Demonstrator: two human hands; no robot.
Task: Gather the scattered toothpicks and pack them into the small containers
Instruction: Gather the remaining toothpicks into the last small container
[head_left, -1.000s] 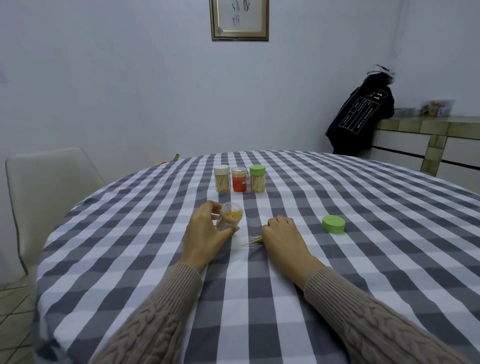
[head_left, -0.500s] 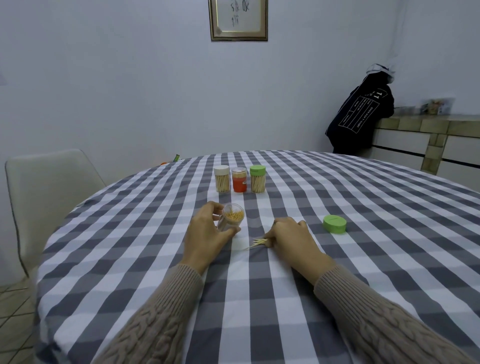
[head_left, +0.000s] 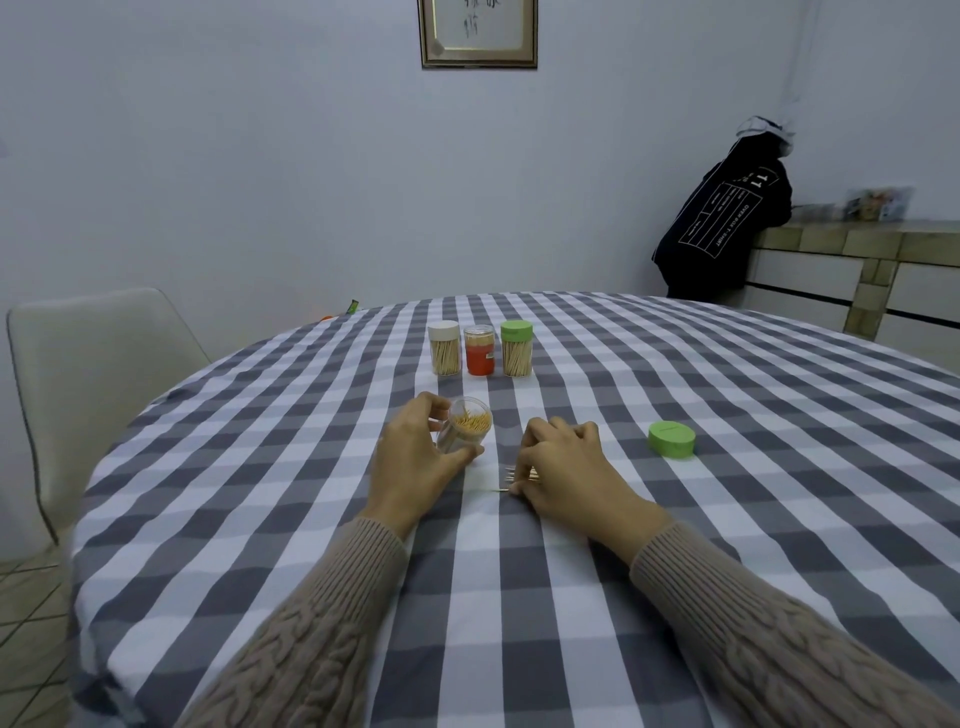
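The left hand (head_left: 415, 457) curls its grip around an open clear container (head_left: 464, 430), tilted with its mouth toward the right and toothpick ends showing inside; it sits near the middle of the table (head_left: 779, 467), which wears a grey and white checked cloth. Just right of it, the right hand (head_left: 566, 470) rests knuckles up on the cloth, its grip pinched together on a small bundle of toothpicks (head_left: 511, 475) whose tips stick out to the left, low against the cloth. Further right lies a loose green lid (head_left: 671, 439). At the far side stand 3 capped containers in a row: a white-lidded container (head_left: 444, 348), a red container (head_left: 479, 351) and a green-lidded container (head_left: 517, 348). A pale chair (head_left: 98, 374) stands left of the table.
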